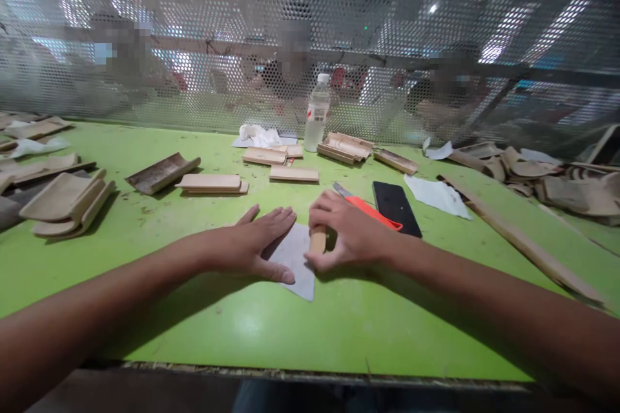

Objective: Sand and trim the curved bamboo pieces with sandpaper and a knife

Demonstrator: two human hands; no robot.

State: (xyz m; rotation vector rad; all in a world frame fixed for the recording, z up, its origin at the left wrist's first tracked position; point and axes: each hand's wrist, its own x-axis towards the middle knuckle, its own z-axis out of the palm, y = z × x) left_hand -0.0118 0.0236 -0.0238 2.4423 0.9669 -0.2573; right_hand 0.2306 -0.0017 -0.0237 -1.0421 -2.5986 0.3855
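My left hand (264, 239) lies flat with its fingers spread over a pale sheet (298, 264), which looks like sandpaper, on the green table. At the right edge of that sheet, my right hand (341, 229) grips a small light wooden piece (318, 242) between thumb and fingers. Much of the piece is hidden by the fingers. Just beyond my right hand lies a utility knife with an orange handle (375, 211), beside a black phone (396, 208).
Curved bamboo pieces (162, 173) lie across the table, with stacks (72, 200) at left and a heap (576, 187) at right. A water bottle (317, 113) stands before a perforated metal screen (203, 77). A long strip (523, 235) lies at right. People sit behind the screen.
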